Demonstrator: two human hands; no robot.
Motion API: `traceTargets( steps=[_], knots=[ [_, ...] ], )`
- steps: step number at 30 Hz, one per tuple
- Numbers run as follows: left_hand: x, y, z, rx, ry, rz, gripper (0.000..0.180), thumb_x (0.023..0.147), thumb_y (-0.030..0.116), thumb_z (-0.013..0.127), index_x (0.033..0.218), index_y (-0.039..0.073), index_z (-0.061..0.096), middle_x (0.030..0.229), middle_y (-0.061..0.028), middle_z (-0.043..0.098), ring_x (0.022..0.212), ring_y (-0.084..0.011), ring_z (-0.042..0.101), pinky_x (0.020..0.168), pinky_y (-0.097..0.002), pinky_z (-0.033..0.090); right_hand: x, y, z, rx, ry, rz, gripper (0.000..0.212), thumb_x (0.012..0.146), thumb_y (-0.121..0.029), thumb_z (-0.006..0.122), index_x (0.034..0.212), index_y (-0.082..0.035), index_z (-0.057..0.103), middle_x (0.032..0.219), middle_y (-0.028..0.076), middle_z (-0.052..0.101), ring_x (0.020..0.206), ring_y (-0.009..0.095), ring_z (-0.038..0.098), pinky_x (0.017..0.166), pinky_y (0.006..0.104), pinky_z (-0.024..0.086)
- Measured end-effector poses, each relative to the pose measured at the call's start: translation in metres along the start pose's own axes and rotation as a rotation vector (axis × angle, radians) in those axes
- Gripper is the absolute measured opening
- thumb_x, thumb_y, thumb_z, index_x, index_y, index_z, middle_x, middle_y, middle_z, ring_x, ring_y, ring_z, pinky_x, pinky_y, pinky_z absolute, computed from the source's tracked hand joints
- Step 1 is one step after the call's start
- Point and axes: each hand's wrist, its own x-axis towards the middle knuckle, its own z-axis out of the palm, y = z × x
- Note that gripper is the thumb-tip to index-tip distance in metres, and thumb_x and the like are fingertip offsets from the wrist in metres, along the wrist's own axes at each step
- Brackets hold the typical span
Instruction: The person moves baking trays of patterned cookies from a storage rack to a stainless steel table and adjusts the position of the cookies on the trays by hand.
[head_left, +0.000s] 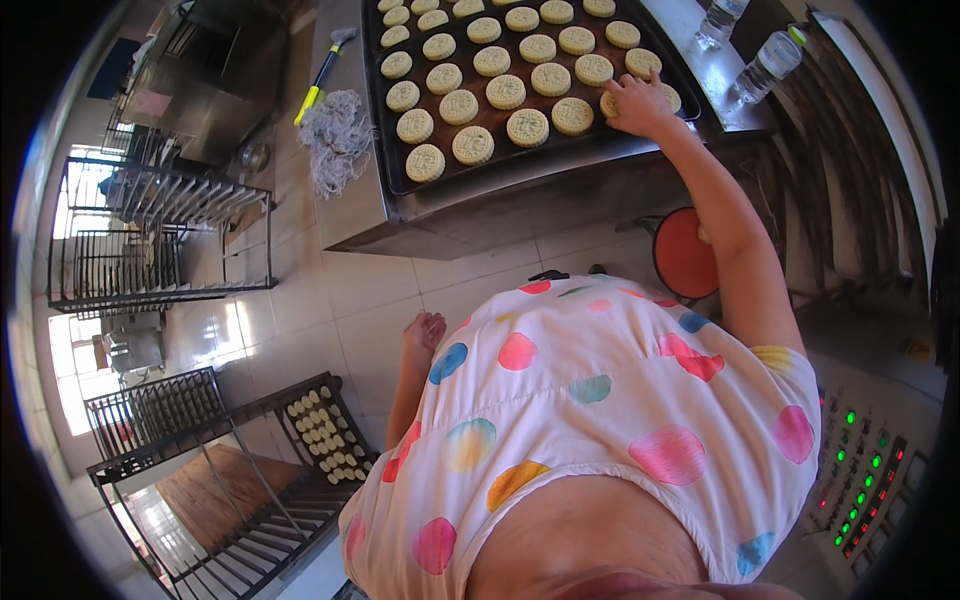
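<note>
Round, pale yellow pastries with stamped tops, like mooncakes (527, 127), lie in rows on a dark baking tray (560, 152). My right hand (640, 104) reaches over the tray's near right corner, fingers spread. Its fingertips are at the pastries there, and it partly covers one pastry (609, 104). Another pastry (671, 98) shows just right of the hand. Whether the fingers press on a pastry cannot be made out. Low beside my waist, away from the tray, hangs my left hand (425, 331), its fingers curled in and nothing visible in them.
The tray rests on a metal table (440, 215). A grey string mop (336, 140) lies by its left edge; two clear bottles (770, 66) stand at the right. A red stool (686, 253) is below the table. Racks (160, 235) stand left, a lit control panel (862, 480) lower right.
</note>
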Motion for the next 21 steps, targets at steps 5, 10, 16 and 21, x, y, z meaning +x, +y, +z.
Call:
traceTargets(
  steps=[5,10,16,21],
  knots=[
    [0.002,0.01,0.012,0.105,0.044,0.009,0.026,0.088,0.023,0.056,0.095,-0.002,0.051,0.088,-0.0166,0.063,0.08,-0.0288,0.063,0.073,-0.0389,0.055,-0.011,0.0,0.001,0.16,0.326,-0.005,0.044,0.077,-0.032,0.065,0.113,-0.01,0.052,0.101,0.011,0.058,0.099,0.029,0.056,0.093,0.0472,0.038],
    [0.004,0.007,0.024,0.431,0.034,0.04,0.027,0.087,0.021,0.056,0.096,-0.004,0.051,0.089,-0.0184,0.062,0.079,-0.0289,0.064,0.07,-0.0395,0.056,-0.081,-0.037,0.001,0.68,0.448,0.02,0.02,0.08,-0.017,0.063,0.097,-0.006,0.059,0.081,0.009,0.061,0.076,0.027,0.061,0.065,0.0363,0.049],
    [0.02,-0.009,-0.001,0.828,-0.143,0.318,0.032,0.086,0.021,0.058,0.097,-0.008,0.051,0.086,-0.0213,0.062,0.079,-0.0295,0.064,0.069,-0.0378,0.056,-0.167,-0.054,0.079,0.927,-0.011,0.444,0.023,0.079,-0.024,0.063,0.094,-0.007,0.064,0.081,0.011,0.066,0.076,0.026,0.064,0.067,0.0349,0.05],
    [0.018,0.012,0.051,0.855,-0.045,0.13,0.035,0.085,0.024,0.059,0.098,-0.007,0.051,0.084,-0.0183,0.062,0.072,-0.0268,0.065,0.064,-0.0353,0.056,-0.265,-0.017,0.208,1.004,-0.281,0.719,0.027,0.076,-0.024,0.061,0.086,0.001,0.065,0.07,0.015,0.064,0.066,0.021,0.064,0.061,0.033,0.049]
  ],
)
